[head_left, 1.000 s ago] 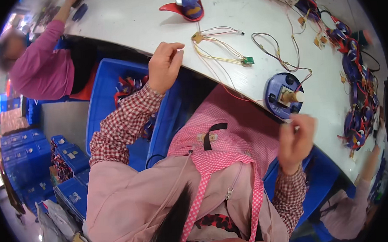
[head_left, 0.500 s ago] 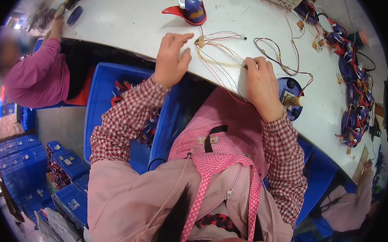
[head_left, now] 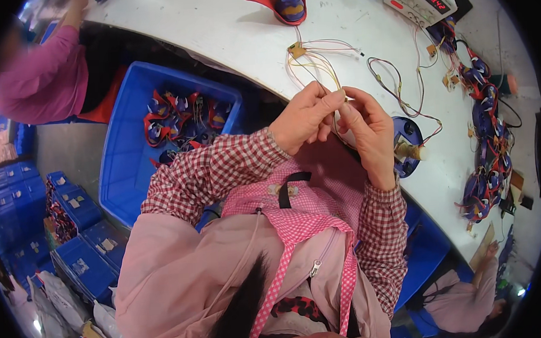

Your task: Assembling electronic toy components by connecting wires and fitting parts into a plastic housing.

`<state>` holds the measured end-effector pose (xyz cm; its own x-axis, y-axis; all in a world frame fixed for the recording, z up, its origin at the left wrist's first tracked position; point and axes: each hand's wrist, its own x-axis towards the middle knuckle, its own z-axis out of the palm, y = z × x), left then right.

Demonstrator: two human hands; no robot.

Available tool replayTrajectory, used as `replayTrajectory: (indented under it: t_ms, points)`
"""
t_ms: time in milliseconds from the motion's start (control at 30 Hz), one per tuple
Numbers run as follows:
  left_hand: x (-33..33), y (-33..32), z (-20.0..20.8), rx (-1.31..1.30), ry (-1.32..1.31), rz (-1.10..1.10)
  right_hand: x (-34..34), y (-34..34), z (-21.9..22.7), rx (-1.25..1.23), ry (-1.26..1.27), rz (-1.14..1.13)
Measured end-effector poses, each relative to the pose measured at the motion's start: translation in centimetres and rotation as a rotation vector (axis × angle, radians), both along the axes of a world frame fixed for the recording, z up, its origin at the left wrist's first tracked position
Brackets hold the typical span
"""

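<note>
Yellow wires (head_left: 331, 72) lead from a small tan circuit board (head_left: 297, 50) on the white worktop (head_left: 214, 37) down to the fingertips above its near edge. Their long axis runs from the hands up and leftward, beyond the grip. Left hand (head_left: 304, 118) and right hand (head_left: 371, 133) meet there, about equally near; each grip appears pinched on the wires' lower end, its tip hidden. Just right of the right hand lies a round purple base (head_left: 406, 127).
</note>
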<state>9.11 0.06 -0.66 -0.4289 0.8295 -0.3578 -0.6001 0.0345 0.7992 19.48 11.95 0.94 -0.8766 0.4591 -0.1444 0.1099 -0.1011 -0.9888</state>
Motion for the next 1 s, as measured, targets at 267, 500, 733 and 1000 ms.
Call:
replayTrajectory:
  t_ms: [267, 500, 733, 1000]
  points:
    - [-0.4, -0.5, -0.1, 0.044, -0.087, 0.026, 0.3, -0.2, -1.1, -0.158, 0.034, -0.023]
    - [-0.9, -0.2, -0.5, 0.055, -0.04, -0.026, 0.5, 0.1, -1.1, -0.206, 0.069, -0.035]
    - [-0.7, -0.7, -0.7, 0.082, -0.038, -0.013, 0.3, 1.0, -1.7, -0.482, 0.114, -0.065]
    - [-0.4, -0.6, -1.4, 0.099, -0.07, 0.039, 0.4, 0.9, -1.8, -0.337, 0.114, -0.101]
